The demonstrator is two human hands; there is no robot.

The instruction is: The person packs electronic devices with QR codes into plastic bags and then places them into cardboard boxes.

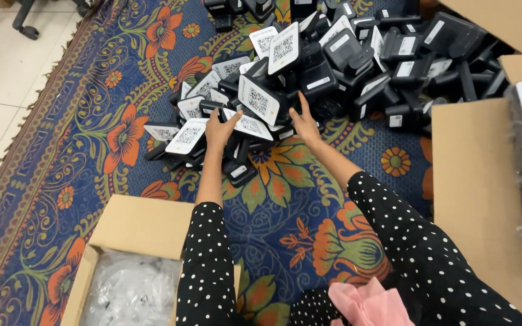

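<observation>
Many black stands [333, 66] with white code cards piled on rug [92, 151]; left hand [219, 130] and right hand [303, 121] open, touching pile. Cardboard box [134, 229] holds clear plastic bags [131, 290].

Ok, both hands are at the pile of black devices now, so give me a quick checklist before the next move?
1. Left hand on the pile: ok, it rests on a white-labelled device at the near edge.
2. Right hand on the pile: ok, fingers spread against the black units.
3. Grip closed on a device: cannot tell for either hand.
4. Open box with clear bags within reach: ok, beside the left forearm.
5. Right-hand carton of white packs: ok, open.
6. Carpet between pile and body: ok, bare.
</observation>
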